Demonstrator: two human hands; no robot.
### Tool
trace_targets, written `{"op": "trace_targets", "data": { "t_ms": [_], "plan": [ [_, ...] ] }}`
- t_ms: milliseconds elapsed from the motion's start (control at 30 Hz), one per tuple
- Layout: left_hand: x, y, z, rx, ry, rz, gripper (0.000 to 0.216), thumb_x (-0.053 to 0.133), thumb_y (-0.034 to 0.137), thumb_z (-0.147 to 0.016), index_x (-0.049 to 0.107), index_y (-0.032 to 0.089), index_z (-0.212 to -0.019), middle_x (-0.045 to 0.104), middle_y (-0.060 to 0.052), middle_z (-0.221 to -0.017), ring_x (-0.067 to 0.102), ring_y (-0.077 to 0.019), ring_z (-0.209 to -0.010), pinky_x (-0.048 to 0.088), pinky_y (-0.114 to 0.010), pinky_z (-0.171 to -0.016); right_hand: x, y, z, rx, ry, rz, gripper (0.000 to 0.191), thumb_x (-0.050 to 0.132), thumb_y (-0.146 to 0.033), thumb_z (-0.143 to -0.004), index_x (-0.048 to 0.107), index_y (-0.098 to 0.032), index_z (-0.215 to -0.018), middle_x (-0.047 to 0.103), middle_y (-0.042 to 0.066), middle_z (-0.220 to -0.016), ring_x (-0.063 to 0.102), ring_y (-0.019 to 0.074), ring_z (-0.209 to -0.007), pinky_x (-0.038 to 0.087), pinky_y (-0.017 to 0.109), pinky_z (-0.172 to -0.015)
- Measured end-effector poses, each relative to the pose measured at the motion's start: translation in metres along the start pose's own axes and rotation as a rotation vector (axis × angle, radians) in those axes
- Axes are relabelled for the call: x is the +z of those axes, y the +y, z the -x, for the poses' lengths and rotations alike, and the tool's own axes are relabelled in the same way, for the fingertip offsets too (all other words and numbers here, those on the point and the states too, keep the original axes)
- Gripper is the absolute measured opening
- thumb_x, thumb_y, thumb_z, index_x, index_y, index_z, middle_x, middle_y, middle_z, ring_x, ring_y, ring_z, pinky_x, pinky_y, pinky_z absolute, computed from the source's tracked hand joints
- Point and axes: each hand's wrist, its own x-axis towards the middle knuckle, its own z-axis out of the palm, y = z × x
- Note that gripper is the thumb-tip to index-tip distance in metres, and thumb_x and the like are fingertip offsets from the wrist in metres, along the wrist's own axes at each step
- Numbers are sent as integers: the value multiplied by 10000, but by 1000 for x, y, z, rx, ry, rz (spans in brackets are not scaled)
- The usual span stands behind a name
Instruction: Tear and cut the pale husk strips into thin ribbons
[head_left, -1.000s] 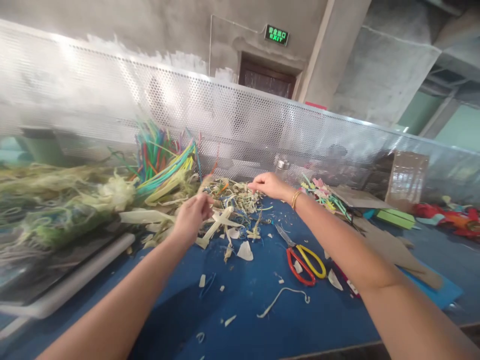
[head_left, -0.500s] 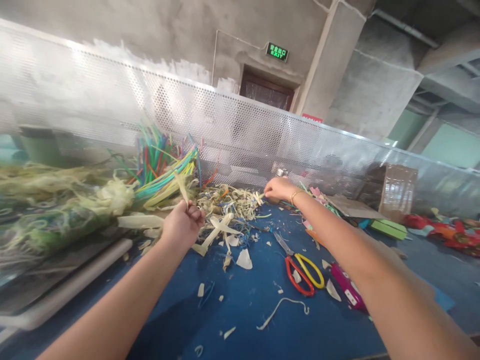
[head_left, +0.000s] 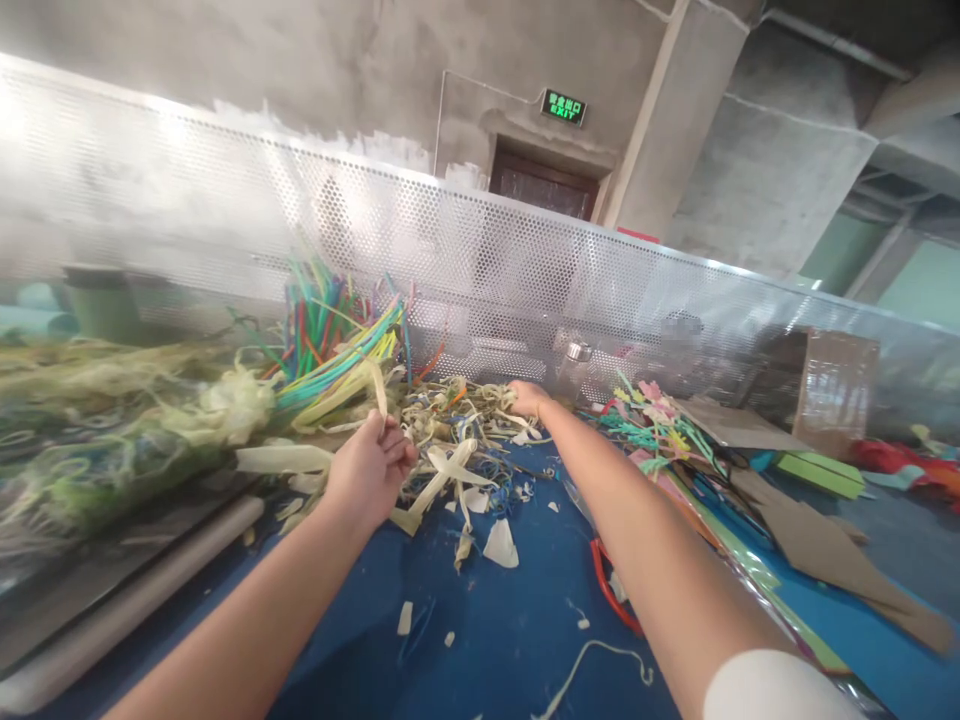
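Note:
Between the thumb and fingers of my left hand (head_left: 375,462) a pale dried husk strip (head_left: 380,385) stands upright. My right hand (head_left: 529,398) is stretched forward to the right edge of a tangled pile of husk scraps and strings (head_left: 457,412). Its fingers look drawn together against the scraps, and what they grip is hidden. Just right of my left hand lies a cross of pale husk strips (head_left: 451,464). Under my right forearm a pair of scissors shows one red handle (head_left: 609,592); the rest is mostly covered.
Coloured pipe-cleaner stems (head_left: 330,315) stand behind the pile. Fibrous bundles (head_left: 142,430) and a long pale roll (head_left: 150,600) lie left. Cardboard pieces (head_left: 832,550) and small artificial flowers (head_left: 660,400) sit right. A bottle (head_left: 577,360) stands near the perforated metal screen (head_left: 517,270).
My right hand has moved left and down into the edge of the scrap pile, and its forearm now covers part of the scissors. My left hand stays nearly in place, still holding the husk strip.

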Motion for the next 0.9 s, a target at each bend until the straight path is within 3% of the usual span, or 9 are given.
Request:
{"op": "trace_targets", "data": {
  "t_ms": [200,367,500,600,700,800,900],
  "plan": [
    [6,6,5,6,33,45,337,388,310,-946,474,154,-660,244,81,-484,234,-39,-355,366,-154,-379,-50,33,-14,33,81,-195,496,572,-176,-765,507,-140,-1256,650,116,-1126,643,166,-866,501,251,-729],
    [7,9,7,40,21,49,303,356,249,-957,469,144,-696,264,83,-476,238,-38,-362,368,-154,-390,-75,34,-14,59,138,-329,774,684,-317,-726,354,-142,-1404,517,187,-1325,593,224,-1062,488,316,-823],
    [6,9,3,85,40,39,262,338,178,-947,444,150,-709,352,67,-498,333,-40,-395,459,-178,-485,-80,14,-14,1,151,-120,798,717,-355,-697,393,-137,-1393,442,162,-1407,493,240,-1219,409,313,-965],
    [5,7,2,92,83,19,217,327,137,-935,437,152,-749,500,24,-599,474,-54,-477,520,-231,-594,-67,-19,-13,-134,154,106,703,710,-396,-700,492,-163,-1326,508,124,-1355,485,246,-1229,366,328,-1019],
    [5,7,2,127,111,-4,160,361,118,-918,455,152,-793,574,-9,-682,559,-80,-549,536,-261,-637,-33,-64,-6,-335,115,200,685,658,-517,-725,508,-207,-1317,504,105,-1356,447,257,-1264,350,355,-1040],
    [3,8,0,165,115,-1,135,393,89,-889,476,157,-807,578,-5,-673,568,-83,-545,535,-248,-630,11,-107,8,-469,29,249,846,613,-690,-667,404,-309,-1393,374,102,-1453,367,326,-1315,319,464,-1050],
    [-1,10,-5,184,139,35,140,398,75,-872,482,165,-806,556,12,-639,541,-72,-510,522,-223,-594,44,-132,20,-548,-73,344,900,670,-672,-610,371,-365,-1402,299,102,-1487,351,370,-1313,338,497,-1018]
  ]
}}
